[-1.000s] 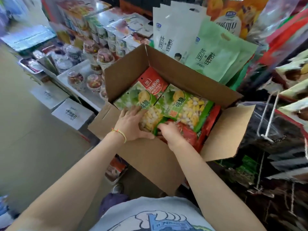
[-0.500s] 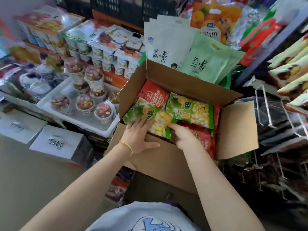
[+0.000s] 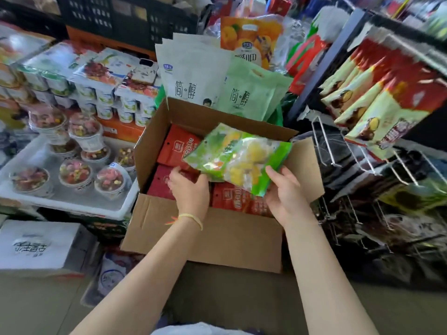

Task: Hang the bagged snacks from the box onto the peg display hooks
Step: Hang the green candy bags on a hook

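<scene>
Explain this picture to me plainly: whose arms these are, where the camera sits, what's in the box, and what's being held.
There is no machine here. A person wears a camera on the head, so the one view looks down along their own bare arms. The left hand and right hand together hold a green snack bag lifted above an open cardboard box. Red snack bags lie inside the box. To the right, bare wire peg hooks stick out of a display rack, below a row of hanging bags. To the left sit cups on a white tray.

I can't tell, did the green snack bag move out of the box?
Yes. The green snack bag rose from the box, now held above the red bags.
</scene>
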`<state>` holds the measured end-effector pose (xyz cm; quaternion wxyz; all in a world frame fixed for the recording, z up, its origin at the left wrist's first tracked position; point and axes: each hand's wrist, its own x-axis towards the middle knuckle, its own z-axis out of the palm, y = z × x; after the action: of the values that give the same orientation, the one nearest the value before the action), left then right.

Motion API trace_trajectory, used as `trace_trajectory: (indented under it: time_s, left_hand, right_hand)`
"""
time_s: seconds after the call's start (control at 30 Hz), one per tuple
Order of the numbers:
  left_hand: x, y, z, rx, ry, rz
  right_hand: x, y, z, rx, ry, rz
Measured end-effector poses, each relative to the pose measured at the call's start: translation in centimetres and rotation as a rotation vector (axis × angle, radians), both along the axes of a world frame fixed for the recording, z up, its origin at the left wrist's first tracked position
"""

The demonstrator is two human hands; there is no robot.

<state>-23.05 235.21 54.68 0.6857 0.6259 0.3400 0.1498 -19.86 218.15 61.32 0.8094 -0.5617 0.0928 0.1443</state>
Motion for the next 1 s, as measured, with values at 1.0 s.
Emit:
trace_trajectory:
  time_s: [1.0]
  left_hand:
    - [4.6,-60.1,11.7,-0.340,-0.156,-0.943]
  right_hand:
    - [-4.9,-60.1,3.6,-0.346,-0.203,-0.335]
